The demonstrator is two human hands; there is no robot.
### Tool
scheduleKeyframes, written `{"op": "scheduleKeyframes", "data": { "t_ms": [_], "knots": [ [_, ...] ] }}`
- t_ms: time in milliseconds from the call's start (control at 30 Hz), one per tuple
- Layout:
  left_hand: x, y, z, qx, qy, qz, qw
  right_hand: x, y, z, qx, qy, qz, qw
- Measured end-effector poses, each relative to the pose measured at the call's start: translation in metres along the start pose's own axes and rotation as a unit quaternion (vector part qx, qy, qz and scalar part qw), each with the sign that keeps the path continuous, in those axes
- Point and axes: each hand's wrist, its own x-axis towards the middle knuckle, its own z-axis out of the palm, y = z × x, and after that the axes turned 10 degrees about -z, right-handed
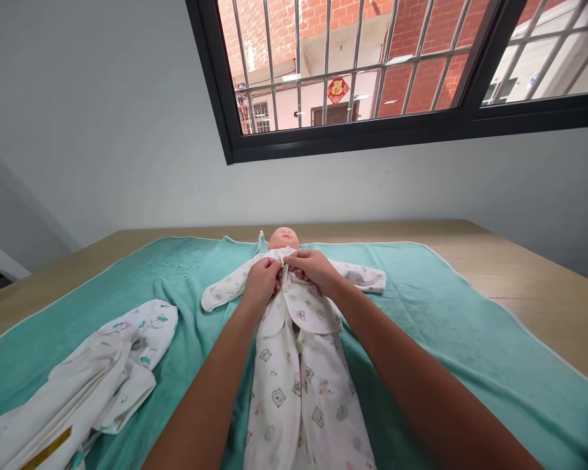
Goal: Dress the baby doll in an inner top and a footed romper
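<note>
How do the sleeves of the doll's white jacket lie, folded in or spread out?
Spread out: one sleeve extends left, the other sleeve right, over the teal blanket.

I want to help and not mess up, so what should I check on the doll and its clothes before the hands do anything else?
1. Doll face up on the green blanket: ok.
2. Left hand and right hand both at the white top, near its neck: ok.
3. Sleeves spread out to both sides: ok.
4. Top's front edges together right down to the hem: not ok, they part at the bottom.
5. Fastening at the fingertips closed: cannot tell, fingers cover it.
6. Other white garment apart from the doll: ok.
</note>
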Motion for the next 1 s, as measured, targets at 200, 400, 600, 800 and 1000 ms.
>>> {"op": "scheduleKeyframes", "data": {
  "t_ms": [200, 400, 600, 800, 1000],
  "knots": [
    [-0.001, -0.001, -0.001, -0.001, -0.003, -0.002, 1.000, -0.002, 0.000, -0.001, -0.010, 0.005, -0.010, 1.000],
    [-0.001, -0.001, -0.002, -0.002, -0.007, -0.003, 1.000, -0.004, -0.004, -0.001, -0.027, -0.007, -0.023, 0.999],
    [-0.001, 0.001, -0.002, -0.001, -0.013, -0.012, 1.000, -0.007, -0.007, -0.001, -0.023, -0.036, -0.041, 0.998],
    [-0.001, 0.000, -0.002, -0.006, -0.027, -0.018, 0.999, -0.011, -0.011, -0.003, -0.051, -0.056, -0.051, 0.996],
    [0.000, 0.001, -0.008, -0.011, -0.055, -0.029, 0.998, -0.010, -0.013, -0.004, -0.081, -0.066, -0.050, 0.993]
  ]
}}
